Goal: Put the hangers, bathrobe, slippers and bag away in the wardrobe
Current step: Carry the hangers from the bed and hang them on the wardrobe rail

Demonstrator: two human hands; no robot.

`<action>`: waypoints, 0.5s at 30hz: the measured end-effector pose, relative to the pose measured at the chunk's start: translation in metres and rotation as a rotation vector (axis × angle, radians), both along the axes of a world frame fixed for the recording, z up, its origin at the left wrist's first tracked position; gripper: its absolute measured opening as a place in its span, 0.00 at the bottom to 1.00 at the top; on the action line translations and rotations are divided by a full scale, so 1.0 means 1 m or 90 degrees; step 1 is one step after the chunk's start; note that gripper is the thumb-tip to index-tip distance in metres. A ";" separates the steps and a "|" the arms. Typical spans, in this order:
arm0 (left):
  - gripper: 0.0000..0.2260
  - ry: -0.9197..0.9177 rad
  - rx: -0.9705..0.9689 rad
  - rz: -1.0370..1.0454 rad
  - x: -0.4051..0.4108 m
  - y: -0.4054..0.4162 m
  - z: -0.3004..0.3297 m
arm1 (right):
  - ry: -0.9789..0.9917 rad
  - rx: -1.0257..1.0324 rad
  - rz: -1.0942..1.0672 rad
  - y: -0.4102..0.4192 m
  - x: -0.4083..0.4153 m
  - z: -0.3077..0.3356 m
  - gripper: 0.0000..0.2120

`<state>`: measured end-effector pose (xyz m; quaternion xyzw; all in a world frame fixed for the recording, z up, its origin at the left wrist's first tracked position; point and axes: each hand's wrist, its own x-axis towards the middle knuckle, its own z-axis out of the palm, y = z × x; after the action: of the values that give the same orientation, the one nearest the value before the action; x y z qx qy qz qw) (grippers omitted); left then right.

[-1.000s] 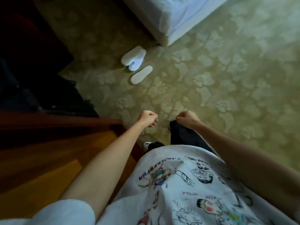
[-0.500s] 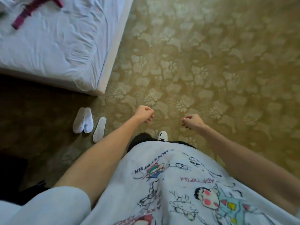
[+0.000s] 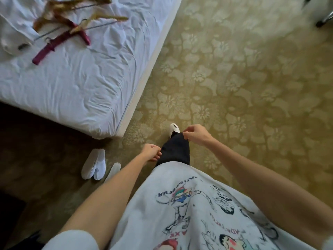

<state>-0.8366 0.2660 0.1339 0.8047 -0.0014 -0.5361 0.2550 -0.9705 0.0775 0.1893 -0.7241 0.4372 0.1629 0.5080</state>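
Observation:
Several hangers lie in a heap on the white bed (image 3: 81, 87) at the top left: a maroon one (image 3: 61, 40) and wooden ones (image 3: 77, 13) with metal hooks. A white bathrobe (image 3: 10, 33) lies crumpled beside them at the left edge. White slippers (image 3: 93, 164) sit on the carpet by the bed's corner, with another slipper (image 3: 113, 170) beside them. My left hand (image 3: 150, 151) and my right hand (image 3: 195, 132) hang in front of me over the carpet, fingers loosely curled, holding nothing. No bag shows.
Patterned green-gold carpet (image 3: 234, 87) spreads to the right. My dark trouser leg and white shoe (image 3: 174, 129) step forward between my hands. A metal furniture leg (image 3: 324, 20) stands at the top right. Dark shadow fills the lower left.
The view has swung away from the dark wooden furniture toward the bed, bringing the hangers and bathrobe into sight. My hands stay empty and my right foot has stepped forward.

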 end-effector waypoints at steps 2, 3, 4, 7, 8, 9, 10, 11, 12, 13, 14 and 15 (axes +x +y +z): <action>0.07 -0.001 0.004 0.024 0.040 -0.036 0.003 | 0.023 -0.010 0.027 -0.042 0.035 0.000 0.09; 0.07 0.001 0.003 0.028 0.060 -0.056 0.006 | 0.037 -0.015 0.034 -0.063 0.050 0.002 0.09; 0.06 0.004 -0.001 0.032 0.080 -0.076 0.010 | 0.051 -0.019 0.039 -0.084 0.063 0.003 0.09; 0.06 0.005 -0.034 0.038 0.142 -0.148 0.023 | 0.077 -0.045 0.050 -0.148 0.101 0.007 0.09; 0.05 0.004 -0.047 0.034 0.161 -0.172 0.027 | 0.081 -0.059 0.043 -0.170 0.111 0.008 0.08; 0.05 0.000 -0.056 0.024 0.178 -0.196 0.031 | 0.087 -0.068 0.028 -0.191 0.120 0.009 0.08; 0.05 -0.001 -0.064 0.009 0.193 -0.218 0.035 | 0.092 -0.072 0.011 -0.211 0.127 0.012 0.07; 0.05 -0.003 -0.073 -0.006 0.206 -0.240 0.038 | 0.099 -0.072 -0.006 -0.229 0.134 0.013 0.07; 0.06 -0.003 -0.083 -0.020 0.219 -0.263 0.041 | 0.106 -0.075 -0.018 -0.247 0.141 0.014 0.08; 0.06 0.001 -0.093 -0.033 0.231 -0.286 0.046 | 0.111 -0.076 -0.030 -0.265 0.148 0.014 0.08; 0.07 0.003 -0.103 -0.045 0.245 -0.309 0.049 | 0.115 -0.075 -0.043 -0.283 0.156 0.014 0.09; 0.08 0.004 -0.112 -0.055 0.258 -0.332 0.051 | 0.120 -0.072 -0.055 -0.301 0.164 0.013 0.09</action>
<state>-0.5785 -0.0663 0.1851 0.7767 -0.0826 -0.5470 0.3012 -0.8062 -0.2239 0.2018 -0.7135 0.5225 0.1831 0.4294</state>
